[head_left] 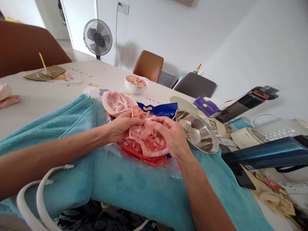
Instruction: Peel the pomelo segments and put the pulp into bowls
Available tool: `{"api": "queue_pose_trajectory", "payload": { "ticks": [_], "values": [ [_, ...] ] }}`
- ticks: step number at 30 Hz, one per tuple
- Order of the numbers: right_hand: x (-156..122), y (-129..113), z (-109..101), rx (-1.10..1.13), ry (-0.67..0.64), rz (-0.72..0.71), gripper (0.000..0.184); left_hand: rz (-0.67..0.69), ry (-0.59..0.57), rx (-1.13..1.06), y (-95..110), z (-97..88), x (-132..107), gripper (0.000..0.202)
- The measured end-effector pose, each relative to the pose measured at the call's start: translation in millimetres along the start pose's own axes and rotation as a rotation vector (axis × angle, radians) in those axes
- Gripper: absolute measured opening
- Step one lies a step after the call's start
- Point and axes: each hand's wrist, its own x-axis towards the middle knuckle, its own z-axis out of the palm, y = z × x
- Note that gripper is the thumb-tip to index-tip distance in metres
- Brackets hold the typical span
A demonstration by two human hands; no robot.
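Note:
Both my hands grip a pink pomelo piece (147, 138) above a red and blue plastic bag (144, 155) on a teal towel (79, 134). My left hand (121, 125) holds its left side with fingers curled onto the flesh. My right hand (172, 134) clasps the right side, fingers pressed on the top. Another pomelo half (116, 102) lies cut side up just behind my left hand. A tilted steel bowl (197, 130) sits right beside my right hand.
A white bowl (135, 83) of peeled pink flesh stands farther back on the table (36, 96). Cluttered boxes, packets and a dark blue bar (267, 154) fill the right side. A fan (98, 38) and brown chairs (148, 65) stand beyond the table.

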Motion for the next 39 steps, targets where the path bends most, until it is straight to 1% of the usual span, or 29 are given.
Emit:
{"api": "queue_pose_trajectory", "payload": {
  "ticks": [2, 5, 9, 11, 13, 17, 20, 22, 24, 27, 30, 33, 34, 36, 38, 39],
  "values": [
    [0.0, 0.8, -0.5, -0.006, -0.014, 0.001, 0.027, 0.011, 0.000, 0.003, -0.2, 0.3, -0.2, 0.008],
    [-1.5, 2.1, 2.8, -0.063, 0.005, -0.043, 0.027, 0.036, 0.023, 0.020, 0.2, 0.9, -1.0, 0.008],
    [-2.9, 3.8, 10.9, -0.249, 0.015, -0.144, 0.028, 0.059, 0.018, 0.084, -0.1, 1.0, -3.1, 0.009],
    [-2.2, 4.9, 13.6, -0.355, 0.012, -0.185, 0.025, 0.067, 0.003, 0.104, -0.8, 0.7, -4.1, 0.011],
    [-0.9, 5.7, 14.1, -0.396, -0.006, -0.210, 0.019, 0.070, -0.012, 0.117, -1.2, 0.7, -5.0, 0.012],
    [0.8, 5.6, 11.9, -0.303, -0.081, -0.215, 0.013, 0.082, -0.065, 0.134, -0.4, 1.5, -6.7, 0.013],
    [-0.7, 5.6, 12.3, -0.297, -0.048, -0.207, 0.007, 0.073, -0.093, 0.142, 0.5, 1.4, -7.2, 0.014],
    [-2.4, 6.6, 14.0, -0.257, -0.019, -0.171, 0.002, 0.055, -0.086, 0.131, 1.0, 0.6, -6.6, 0.015],
    [-4.0, 8.1, 15.6, -0.156, -0.005, -0.105, 0.008, 0.030, -0.070, 0.108, 1.6, -0.2, -5.6, 0.015],
    [-6.2, 9.4, 17.6, 0.008, -0.007, -0.027, 0.013, -0.012, -0.059, 0.058, 3.1, -0.7, -4.2, 0.011],
    [-8.2, 9.6, 20.2, 0.145, -0.017, -0.004, 0.013, -0.049, -0.082, 0.011, 4.8, -0.9, -3.6, 0.008],
    [-9.0, 10.4, 22.7, 0.241, -0.028, 0.002, 0.013, -0.056, -0.104, -0.013, 5.4, -1.5, -3.4, 0.008],
    [-8.8, 10.8, 22.7, 0.242, -0.024, -0.003, 0.013, -0.057, -0.105, -0.011, 5.3, -1.6, -3.3, 0.008],
    [-7.6, 11.1, 20.7, 0.179, -0.015, -0.020, 0.012, -0.054, -0.099, 0.004, 5.2, -1.6, -3.2, 0.007],
    [-6.0, 10.2, 16.1, 0.052, -0.032, -0.051, 0.008, -0.045, -0.086, 0.027, 5.1, -1.0, -3.3, 0.006],
    [-5.3, 9.3, 13.4, -0.017, -0.043, -0.072, 0.011, -0.037, -0.078, 0.037, 5.1, -0.5, -3.5, 0.006]
  ]
}}
